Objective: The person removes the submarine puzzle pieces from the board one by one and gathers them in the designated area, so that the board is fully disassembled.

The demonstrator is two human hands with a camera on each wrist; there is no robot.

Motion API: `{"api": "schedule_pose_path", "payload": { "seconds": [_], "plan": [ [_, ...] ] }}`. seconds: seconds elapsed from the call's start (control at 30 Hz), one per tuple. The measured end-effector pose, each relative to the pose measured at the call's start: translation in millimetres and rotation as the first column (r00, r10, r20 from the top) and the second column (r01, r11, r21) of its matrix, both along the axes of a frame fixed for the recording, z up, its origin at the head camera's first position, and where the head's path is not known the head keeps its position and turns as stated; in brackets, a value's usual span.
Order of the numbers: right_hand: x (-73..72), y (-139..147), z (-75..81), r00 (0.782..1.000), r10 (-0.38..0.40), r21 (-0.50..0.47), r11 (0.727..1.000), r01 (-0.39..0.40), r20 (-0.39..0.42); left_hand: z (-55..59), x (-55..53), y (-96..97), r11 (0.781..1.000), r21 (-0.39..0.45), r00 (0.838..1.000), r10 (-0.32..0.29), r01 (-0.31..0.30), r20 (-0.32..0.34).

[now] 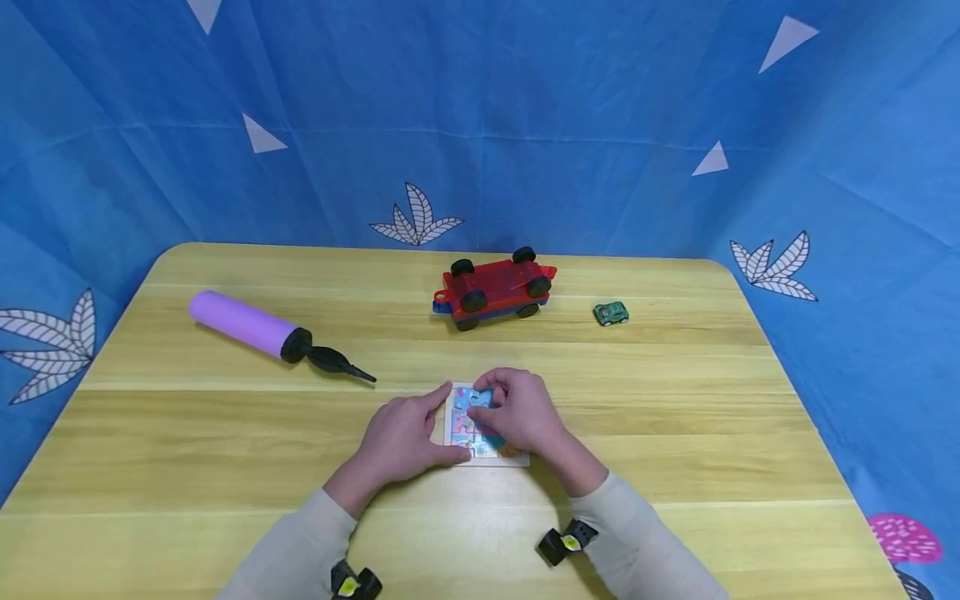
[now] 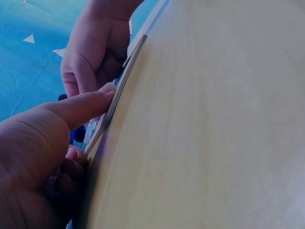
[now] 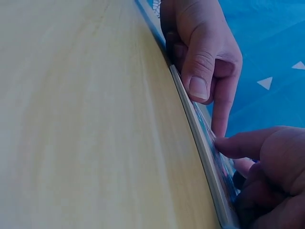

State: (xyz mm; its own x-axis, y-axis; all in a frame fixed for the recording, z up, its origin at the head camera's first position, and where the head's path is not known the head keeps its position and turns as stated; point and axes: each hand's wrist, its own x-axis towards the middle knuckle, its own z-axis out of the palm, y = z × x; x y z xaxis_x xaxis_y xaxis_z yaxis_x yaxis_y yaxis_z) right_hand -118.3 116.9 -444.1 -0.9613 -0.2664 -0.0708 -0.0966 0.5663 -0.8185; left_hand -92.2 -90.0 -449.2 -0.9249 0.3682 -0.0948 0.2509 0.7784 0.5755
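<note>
A small jigsaw puzzle in a pale frame lies on the table in front of me, showing blue and pink pieces. My left hand holds its left side, with the index finger at the top edge and the thumb on the bottom border. Over the puzzle's right part, my right hand has curled fingers. Its thumb and index fingertips touch the pieces, a little apart. Whether a piece is pinched between them is hidden. In the left wrist view, the left thumb lies on the board's near edge.
Behind the puzzle sits a red and blue toy vehicle with black wheels turned up. A small green toy car stands to its right. At left lies a purple hand pump with a black nozzle. Blue patterned cloth hangs behind the wooden table.
</note>
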Motion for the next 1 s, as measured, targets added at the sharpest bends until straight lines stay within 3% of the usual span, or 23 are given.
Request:
{"api": "schedule_pose_path", "payload": {
  "seconds": [0.4, 1.0],
  "plan": [
    [-1.1, 24.9, 2.9, 1.000, -0.010, -0.106, 0.994, 0.011, 0.013, 0.3, 0.4, 1.0, 1.000, -0.010, 1.000, 0.011, -0.011, 0.013],
    [-1.8, 79.0, -0.9, 0.999, -0.046, -0.118, 0.992, 0.044, -0.014, 1.1, 1.2, 3.1, 0.999, -0.021, 0.999, 0.032, -0.032, -0.004]
  ]
}}
